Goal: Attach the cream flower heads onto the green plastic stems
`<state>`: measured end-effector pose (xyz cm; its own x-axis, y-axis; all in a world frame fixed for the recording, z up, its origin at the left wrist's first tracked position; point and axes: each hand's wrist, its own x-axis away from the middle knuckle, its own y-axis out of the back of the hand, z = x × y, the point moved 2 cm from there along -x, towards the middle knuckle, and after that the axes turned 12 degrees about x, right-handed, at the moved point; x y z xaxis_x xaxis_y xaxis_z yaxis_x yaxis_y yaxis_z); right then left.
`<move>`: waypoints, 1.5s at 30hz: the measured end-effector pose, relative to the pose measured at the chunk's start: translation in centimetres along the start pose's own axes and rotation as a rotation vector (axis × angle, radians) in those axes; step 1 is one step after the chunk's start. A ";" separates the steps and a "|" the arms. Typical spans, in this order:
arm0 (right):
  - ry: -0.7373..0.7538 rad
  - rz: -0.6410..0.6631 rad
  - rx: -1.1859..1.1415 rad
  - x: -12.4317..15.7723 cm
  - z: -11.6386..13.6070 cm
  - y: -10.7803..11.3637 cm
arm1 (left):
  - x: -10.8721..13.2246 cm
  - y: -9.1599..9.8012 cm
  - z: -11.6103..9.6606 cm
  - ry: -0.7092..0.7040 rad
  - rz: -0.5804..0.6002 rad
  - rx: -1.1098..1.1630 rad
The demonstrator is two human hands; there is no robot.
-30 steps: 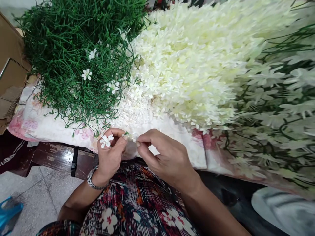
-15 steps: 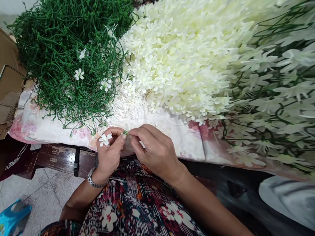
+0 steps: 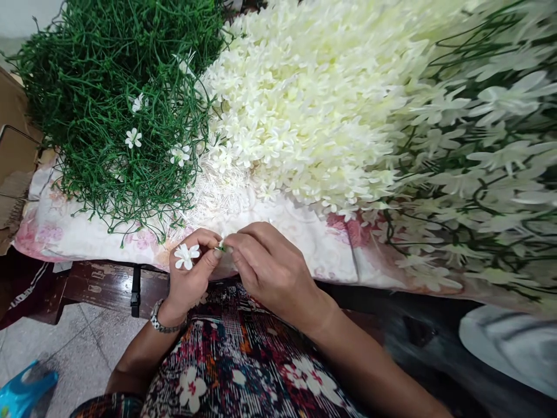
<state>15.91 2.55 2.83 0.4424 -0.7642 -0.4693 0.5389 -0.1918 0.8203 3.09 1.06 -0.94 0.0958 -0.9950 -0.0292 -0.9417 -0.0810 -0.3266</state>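
Observation:
My left hand (image 3: 191, 273), with a metal watch on its wrist, pinches a small green stem (image 3: 223, 248) between thumb and forefinger. A white flower (image 3: 187, 256) rests against the back of its fingers, its petals spread. The fingertips of my right hand (image 3: 272, 267) close on the same stem from the other side, and the two hands almost touch. Any small part inside the right fingertips is hidden. Beyond the hands lie a heap of green stems (image 3: 130, 75) and a large heap of cream-white petals (image 3: 304, 110).
A floral cloth (image 3: 313, 244) covers the work surface. White flowers on green stems (image 3: 470, 180) fill the right side. Cardboard (image 3: 13, 157) stands at the left edge. A blue plastic object (image 3: 28, 389) is on the floor, and a pale rounded object (image 3: 505, 342) sits lower right.
The view has shifted slightly. Both hands remain together at the stem; the left fingers and the white flower have turned a little, and the green tip sits slightly lower.

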 end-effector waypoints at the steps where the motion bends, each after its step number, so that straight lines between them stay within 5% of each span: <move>1: -0.006 -0.004 -0.009 0.0 0.0 0.0 | 0.0 -0.1 -0.1 -0.031 0.010 -0.021; 10: -0.034 -0.026 -0.044 0.7 -0.1 -0.6 | 0.4 -0.7 -1.0 -0.077 0.102 -0.272; 19: -0.035 -0.021 -0.213 1.0 0.0 -0.5 | -0.1 -0.1 0.3 0.179 0.025 0.249; 24: -0.025 -0.055 -0.194 0.8 0.1 -0.3 | -0.1 0.0 0.2 0.207 0.041 0.375; 39: 0.017 -0.034 -0.288 1.2 -0.8 -0.2 | 0.2 0.0 0.1 0.205 0.157 0.138; 45: -0.226 -0.068 -0.480 1.8 -1.7 0.2 | -0.2 -0.5 -0.5 0.091 0.175 0.104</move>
<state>18.09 2.17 1.61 0.2582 -0.8838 -0.3903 0.8518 0.0176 0.5236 3.40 1.23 -0.34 -0.0999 -0.9949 -0.0100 -0.9027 0.0949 -0.4197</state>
